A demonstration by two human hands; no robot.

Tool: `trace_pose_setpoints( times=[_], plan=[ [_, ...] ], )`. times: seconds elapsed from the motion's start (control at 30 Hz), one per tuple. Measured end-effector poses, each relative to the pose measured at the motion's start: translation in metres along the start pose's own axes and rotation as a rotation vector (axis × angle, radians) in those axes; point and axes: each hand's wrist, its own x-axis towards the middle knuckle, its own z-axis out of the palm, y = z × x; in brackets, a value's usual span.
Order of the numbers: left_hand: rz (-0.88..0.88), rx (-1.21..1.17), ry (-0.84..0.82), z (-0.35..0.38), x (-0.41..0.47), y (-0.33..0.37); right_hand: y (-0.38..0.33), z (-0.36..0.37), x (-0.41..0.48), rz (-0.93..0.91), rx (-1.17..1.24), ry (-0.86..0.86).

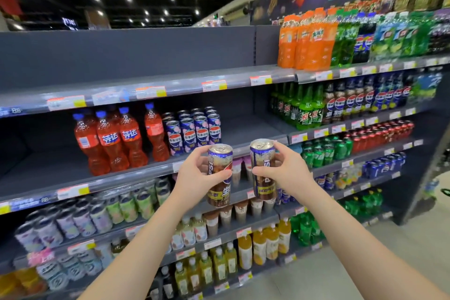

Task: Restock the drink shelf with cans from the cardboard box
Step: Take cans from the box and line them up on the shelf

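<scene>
My left hand (194, 175) grips a tall Pepsi can (219, 177) with a brown drink picture and a yellow band, tilted slightly. My right hand (285, 170) holds a second can of the same kind (263, 170), nearly upright. Both cans hang in the air in front of the second shelf (255, 130), near the bare stretch to the right of a block of blue-and-pink Pepsi cans (194, 130). The cardboard box is out of view.
Red Fanta bottles (114, 141) stand left of the can block. The top shelf (146, 85) on the left is bare. Green and dark bottles (341, 102) fill the right bay. Lower shelves hold cans, cups and tea bottles. Floor shows at bottom right.
</scene>
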Motion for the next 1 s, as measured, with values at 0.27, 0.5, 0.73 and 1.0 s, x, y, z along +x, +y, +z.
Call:
trace_pose_setpoints(
  times=[0.27, 0.5, 0.73, 1.0],
  plan=[
    [-0.031, 0.031, 0.084, 0.031, 0.111, -0.039, 0.037, 0.002, 0.138, -0.021, 0.002, -0.087],
    [-0.061, 0.062, 0.171, 0.045, 0.175, -0.054, 0.058, 0.016, 0.23, -0.039, 0.001, -0.091],
    [-0.09, 0.103, 0.23, 0.061, 0.208, -0.07, 0.071, 0.035, 0.306, -0.081, 0.043, -0.114],
    [-0.149, 0.136, 0.327, 0.083, 0.236, -0.082, 0.103, 0.064, 0.384, -0.159, 0.031, -0.216]
  ],
)
